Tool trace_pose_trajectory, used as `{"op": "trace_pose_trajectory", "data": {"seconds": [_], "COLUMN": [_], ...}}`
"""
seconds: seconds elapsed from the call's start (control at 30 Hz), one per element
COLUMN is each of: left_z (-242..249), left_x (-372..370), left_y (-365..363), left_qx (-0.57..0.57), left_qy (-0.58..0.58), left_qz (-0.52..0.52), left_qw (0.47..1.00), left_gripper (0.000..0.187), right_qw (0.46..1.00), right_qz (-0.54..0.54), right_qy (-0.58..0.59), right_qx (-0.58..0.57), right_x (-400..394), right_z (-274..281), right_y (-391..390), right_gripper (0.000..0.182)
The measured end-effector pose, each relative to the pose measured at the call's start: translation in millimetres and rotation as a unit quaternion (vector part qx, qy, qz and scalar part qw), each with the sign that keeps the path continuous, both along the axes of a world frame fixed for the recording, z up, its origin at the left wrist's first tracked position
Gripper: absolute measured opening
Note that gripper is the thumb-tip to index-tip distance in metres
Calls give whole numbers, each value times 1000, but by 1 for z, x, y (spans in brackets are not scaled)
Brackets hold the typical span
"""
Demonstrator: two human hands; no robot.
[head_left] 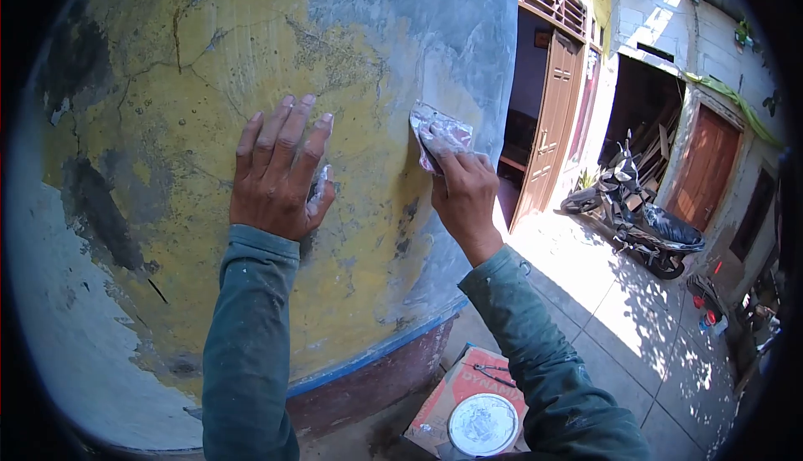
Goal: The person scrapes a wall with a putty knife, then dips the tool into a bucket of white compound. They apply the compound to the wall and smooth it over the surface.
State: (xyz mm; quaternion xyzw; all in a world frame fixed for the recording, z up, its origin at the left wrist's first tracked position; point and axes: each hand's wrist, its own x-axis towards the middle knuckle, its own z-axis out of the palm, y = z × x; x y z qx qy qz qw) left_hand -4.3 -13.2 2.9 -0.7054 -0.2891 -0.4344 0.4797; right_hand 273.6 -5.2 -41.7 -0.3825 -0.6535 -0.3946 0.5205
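Head view: the left hand (280, 172) lies flat and empty on the cracked yellow wall (167, 84), seemingly for bracing, while the right hand (462, 197) pinches a putty-smeared scraper (441, 135) against the wall's grey patch (435, 34), above a round lid (483, 424)

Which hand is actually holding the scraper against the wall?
The right hand: it presses the putty-smeared scraper onto the wall. The left hand lies flat, holding no tool.

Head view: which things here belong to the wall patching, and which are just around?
In the job:
right hand pressing scraper to wall
left hand flat on wall
round tub on cardboard below

Just around:
motorbike
wooden door
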Motion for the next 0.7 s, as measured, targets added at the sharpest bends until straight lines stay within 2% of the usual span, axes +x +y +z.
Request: {"op": "trace_pose_trajectory", "data": {"seconds": [0.13,0.23,0.33,0.4,0.47,0.53,0.57,0.63,0.7], "left_z": [-2,-1,0,-2,-2,-1,-1,-1,-1], "left_x": [1,0,-1,0,-1,-2,-2,-1,-2], "left_y": [1,-1,1,-1,-1,0,0,1,1], "left_qx": [2,7,10,-4,-10,-7,-5,-7,-10], "left_qy": [4,7,3,5,4,6,7,7,3], "left_qz": [1,-2,-5,-11,-12,-13,-12,-13,-12], "left_qw": [1000,1000,1000,1000,1000,1000,1000,1000,1000], "left_gripper": [66,66,66,66,67,66,66,66,66], "right_qw": [998,991,983,986,980,974,974,985,994], "right_qz": [9,35,86,119,160,165,163,57,52], "right_qy": [-2,-52,-14,80,119,155,156,158,89], "right_qx": [-56,-121,-162,-87,-12,14,14,-36,-28], "right_x": [-12,-11,12,22,35,50,47,25,0], "right_z": [-75,-119,-91,-27,44,96,107,122,96], "right_y": [-6,-32,-53,-50,-36,-9,-9,-11,-15], "right_gripper": [51,47,47,44,39,30,30,24,29]}}
